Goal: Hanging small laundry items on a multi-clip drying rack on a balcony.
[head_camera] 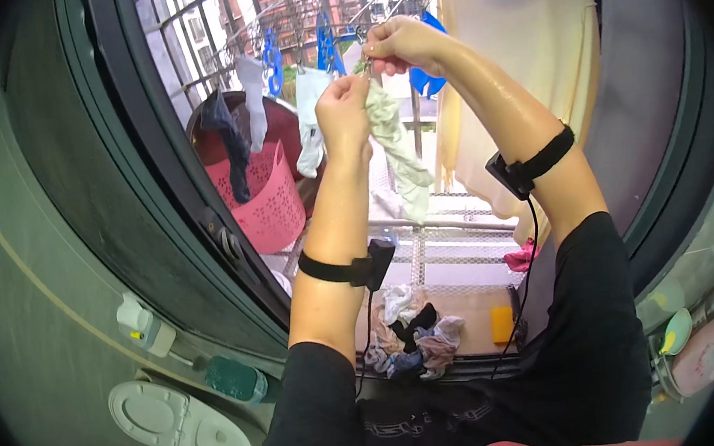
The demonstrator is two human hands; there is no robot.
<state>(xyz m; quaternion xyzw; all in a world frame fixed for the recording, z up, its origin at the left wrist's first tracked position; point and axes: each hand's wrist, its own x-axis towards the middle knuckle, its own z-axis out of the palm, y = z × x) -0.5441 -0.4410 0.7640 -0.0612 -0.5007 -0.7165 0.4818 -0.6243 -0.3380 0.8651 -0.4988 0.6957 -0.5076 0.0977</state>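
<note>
Both of my hands are raised at a hanging rack with clips, outside an open window. My left hand [344, 105] pinches the top of a pale green sock [398, 148], which hangs down beside it. Just above and to the right, my right hand [401, 44] has its fingers closed on a small metal clip [366, 61] at the sock's top. Left of my hands hang a light blue sock [313, 114], a grey sock [254, 104] and a dark sock [230, 145]. Blue plastic clips [272, 62] hang from the rack.
A cream shirt [516, 66] hangs at the right by the window bars. A pink perforated basket [268, 199] stands at the left. Crumpled laundry [416, 340] lies on the ledge below, near a yellow block [502, 324]. The window frame [180, 195] borders the left side.
</note>
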